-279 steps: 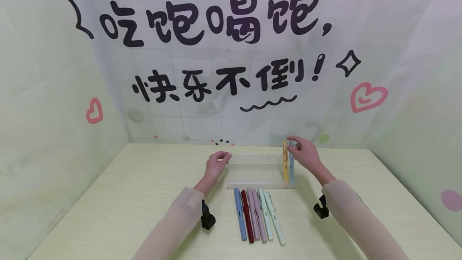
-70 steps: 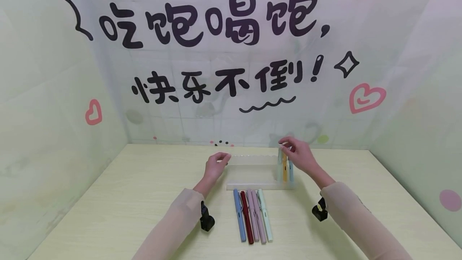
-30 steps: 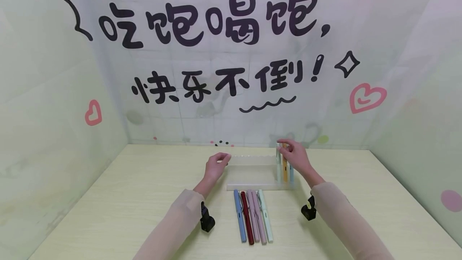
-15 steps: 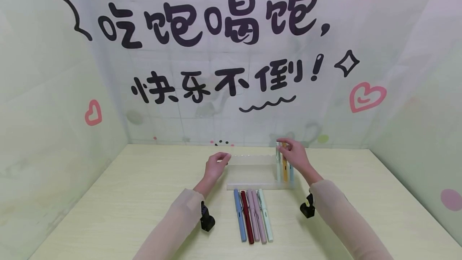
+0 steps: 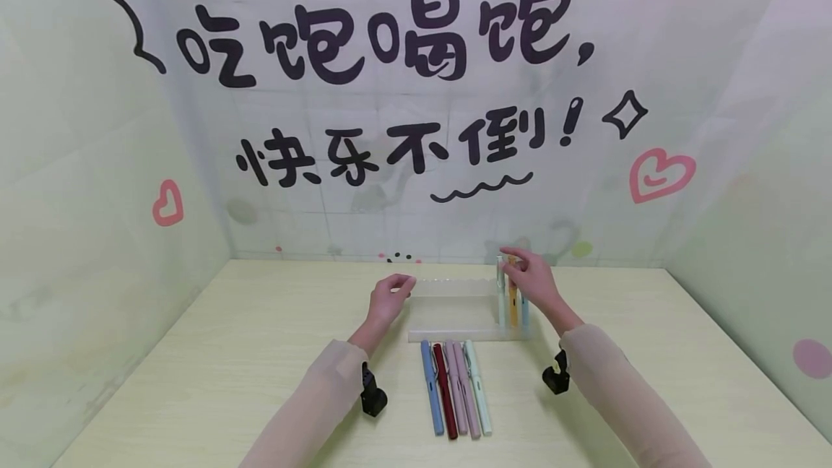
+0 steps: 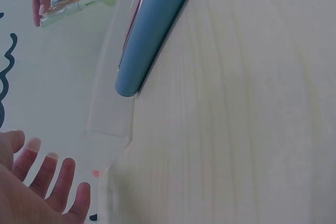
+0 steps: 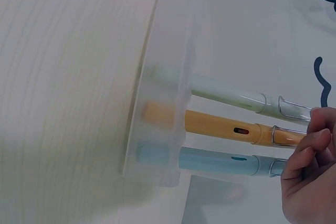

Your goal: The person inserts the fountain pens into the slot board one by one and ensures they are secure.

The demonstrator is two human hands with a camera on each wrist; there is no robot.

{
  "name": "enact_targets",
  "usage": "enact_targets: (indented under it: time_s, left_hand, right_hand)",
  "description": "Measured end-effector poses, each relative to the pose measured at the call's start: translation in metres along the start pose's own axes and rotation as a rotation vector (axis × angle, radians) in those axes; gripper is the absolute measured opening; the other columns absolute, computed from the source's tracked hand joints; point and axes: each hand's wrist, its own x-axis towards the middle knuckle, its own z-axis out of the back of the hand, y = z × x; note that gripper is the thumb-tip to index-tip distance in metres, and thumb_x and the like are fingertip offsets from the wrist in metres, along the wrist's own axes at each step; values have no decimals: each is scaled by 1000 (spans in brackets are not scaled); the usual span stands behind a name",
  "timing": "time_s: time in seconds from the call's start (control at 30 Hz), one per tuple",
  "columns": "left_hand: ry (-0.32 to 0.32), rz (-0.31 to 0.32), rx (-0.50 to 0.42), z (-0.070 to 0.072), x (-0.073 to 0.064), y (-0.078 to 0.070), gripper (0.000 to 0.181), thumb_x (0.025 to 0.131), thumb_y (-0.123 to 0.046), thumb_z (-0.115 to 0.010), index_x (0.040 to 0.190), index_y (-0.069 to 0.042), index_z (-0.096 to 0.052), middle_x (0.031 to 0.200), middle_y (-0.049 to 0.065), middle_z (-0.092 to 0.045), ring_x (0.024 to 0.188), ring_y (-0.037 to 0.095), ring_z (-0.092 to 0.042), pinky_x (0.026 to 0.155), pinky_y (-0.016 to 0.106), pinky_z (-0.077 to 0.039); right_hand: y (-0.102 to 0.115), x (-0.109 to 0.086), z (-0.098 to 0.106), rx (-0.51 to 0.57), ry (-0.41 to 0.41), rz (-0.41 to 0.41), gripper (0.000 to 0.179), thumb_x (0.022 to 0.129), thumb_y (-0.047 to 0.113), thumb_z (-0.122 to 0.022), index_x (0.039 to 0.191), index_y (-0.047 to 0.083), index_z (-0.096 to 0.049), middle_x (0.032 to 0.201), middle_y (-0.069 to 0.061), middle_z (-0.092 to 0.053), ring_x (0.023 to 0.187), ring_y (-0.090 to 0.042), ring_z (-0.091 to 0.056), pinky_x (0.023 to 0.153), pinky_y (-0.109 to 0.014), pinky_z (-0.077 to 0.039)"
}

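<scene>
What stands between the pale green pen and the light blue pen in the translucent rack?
One yellow pen stands between the pale green pen and the light blue pen; the right wrist view shows it best.

On the table [image 5: 227, 381], the rack [image 5: 442, 336] is flanked by both hands: its left end is met by the left hand [image 5: 388, 300], its right end is overhung by the right hand [image 5: 536, 280]. Three standing pens [image 5: 513, 313] are held in it, side by side, under the right hand's fingers. Five lying pens [image 5: 456, 388] are laid before the rack, between the hands. The wall [image 5: 325, 233] is set behind both.
</scene>
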Motion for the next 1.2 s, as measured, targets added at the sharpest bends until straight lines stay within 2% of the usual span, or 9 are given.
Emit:
enact_targets:
  time_s: [0.2,0.3,0.5,0.73,0.87,1.2]
  left_hand:
    - [0,3,-10,0,-1,0,26,88,-22,-54,100,-1,-62,90,8,-60,80,21,-57,68,32,-46]
    - [-1,5,-16,0,0,-1,25,88,-22,-54,100,-1,-62,91,8,-60,80,21,-57,68,31,-46]
    - [-4,4,-5,0,-1,-1,26,88,-22,-55,99,-1,-62,90,7,-60,79,20,-56,68,31,-46]
    - [-4,2,-3,1,-2,-2,25,88,-22,-55,99,0,-62,88,7,-60,79,20,-56,68,32,-46]
    - [-6,2,-4,0,-2,-2,25,88,-21,-55,99,0,-62,88,7,-60,79,20,-56,68,32,-45]
    - [-2,12,-4,0,-1,-1,26,88,-23,-54,100,-1,-62,91,8,-60,79,20,-57,68,31,-46]
  right_hand:
    - [1,-7,0,14,-1,70,29,87,14,-56,114,4,-57,57,-20,-51,47,-29,-47,38,-26,-33]
    - [1,-15,-1,21,20,91,27,87,15,-57,112,5,-59,56,-15,-51,50,-32,-49,40,-27,-37]
    - [1,-34,-8,24,99,68,25,86,17,-58,108,5,-60,59,-6,-53,49,-27,-48,42,-27,-39]
    - [-6,-51,-16,30,178,82,20,86,16,-59,101,4,-62,61,-12,-55,44,-18,-45,39,-27,-37]
    - [-8,-60,-20,27,241,89,22,85,16,-59,99,0,-61,61,-10,-55,44,-13,-44,40,-25,-38]
    - [-12,-69,-28,47,352,103,21,85,13,-59,98,-4,-60,63,-11,-57,45,-14,-46,40,-26,-39]
